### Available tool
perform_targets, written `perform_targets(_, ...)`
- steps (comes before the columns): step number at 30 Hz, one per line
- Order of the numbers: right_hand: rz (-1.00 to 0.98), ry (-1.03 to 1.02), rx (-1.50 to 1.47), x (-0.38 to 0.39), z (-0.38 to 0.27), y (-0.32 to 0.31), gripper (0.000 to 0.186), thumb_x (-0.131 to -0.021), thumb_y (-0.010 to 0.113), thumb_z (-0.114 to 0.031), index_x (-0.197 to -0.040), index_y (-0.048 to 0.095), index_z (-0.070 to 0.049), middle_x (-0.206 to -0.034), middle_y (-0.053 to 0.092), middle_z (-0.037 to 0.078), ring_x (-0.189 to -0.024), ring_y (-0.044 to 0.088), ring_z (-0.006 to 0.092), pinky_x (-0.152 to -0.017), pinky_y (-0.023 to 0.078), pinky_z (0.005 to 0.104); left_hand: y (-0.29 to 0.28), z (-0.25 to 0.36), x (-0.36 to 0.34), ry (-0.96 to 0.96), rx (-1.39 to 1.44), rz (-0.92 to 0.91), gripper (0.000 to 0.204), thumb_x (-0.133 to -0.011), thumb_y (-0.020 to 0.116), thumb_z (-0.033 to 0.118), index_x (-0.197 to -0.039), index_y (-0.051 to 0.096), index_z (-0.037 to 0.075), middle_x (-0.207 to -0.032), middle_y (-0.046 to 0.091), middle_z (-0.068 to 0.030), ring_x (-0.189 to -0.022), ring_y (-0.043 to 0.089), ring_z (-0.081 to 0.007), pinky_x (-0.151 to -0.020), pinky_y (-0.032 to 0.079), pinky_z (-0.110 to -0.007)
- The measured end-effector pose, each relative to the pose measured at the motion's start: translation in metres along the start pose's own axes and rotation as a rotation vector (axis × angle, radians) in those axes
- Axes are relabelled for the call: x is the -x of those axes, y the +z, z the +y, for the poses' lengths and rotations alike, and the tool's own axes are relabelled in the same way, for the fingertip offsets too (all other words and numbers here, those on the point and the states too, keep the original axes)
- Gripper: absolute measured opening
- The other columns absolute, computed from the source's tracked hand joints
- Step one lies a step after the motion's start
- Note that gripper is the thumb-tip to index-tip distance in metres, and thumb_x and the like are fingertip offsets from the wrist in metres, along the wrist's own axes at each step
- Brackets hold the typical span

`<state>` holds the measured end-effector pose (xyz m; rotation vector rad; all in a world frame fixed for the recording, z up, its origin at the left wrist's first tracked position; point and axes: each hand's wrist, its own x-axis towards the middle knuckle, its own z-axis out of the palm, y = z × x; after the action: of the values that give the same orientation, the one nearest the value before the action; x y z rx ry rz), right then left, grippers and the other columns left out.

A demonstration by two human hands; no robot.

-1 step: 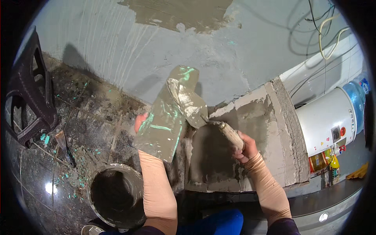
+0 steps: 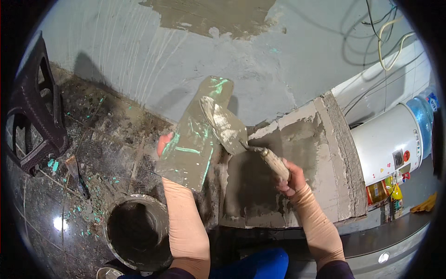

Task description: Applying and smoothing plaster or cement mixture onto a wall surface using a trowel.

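My left hand [image 2: 165,143] holds a long flat board [image 2: 190,139] smeared with grey mortar and streaks of green; most of the fingers are hidden under it. My right hand [image 2: 290,179] is wrapped round the wooden handle of a trowel [image 2: 223,125], whose mortar-coated blade rests over or on the board's right part. Below my right arm lies a pale slab [image 2: 339,167] with a dark patch of wet mortar. A bucket [image 2: 118,237] with dark grey contents stands beside my left forearm.
A dark plastic stool [image 2: 44,121] and a scraper [image 2: 76,176] lie at left on the littered tile floor. At right are a white container [image 2: 378,144], a water bottle [image 2: 420,123] and hanging cables [image 2: 390,56]. A grey wall [image 2: 130,37] with a mortar patch rises ahead.
The board and my left hand have shifted slightly left. The trowel blade has moved a little down and to the right on the board.
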<state>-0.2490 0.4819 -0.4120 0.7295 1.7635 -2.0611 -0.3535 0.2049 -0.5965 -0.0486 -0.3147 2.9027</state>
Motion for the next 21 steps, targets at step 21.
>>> perform_targets(21, 0.126, -0.999, 1.556, 0.128, 0.072, 0.065, 0.046, -0.07, 0.07, -0.009, -0.115, 0.061, -0.002, -0.082, 0.061, 0.015, -0.065, 0.057, 0.0283, -0.058, 0.048, 0.0357, -0.003, 0.034, -0.034, 0.081, -0.427, 0.156, 0.02, -0.08, 0.059, 0.026, -0.084, 0.061, 0.005, -0.076, 0.062, -0.005, -0.067, 0.058, -0.0167, -0.062, 0.047, -0.03)
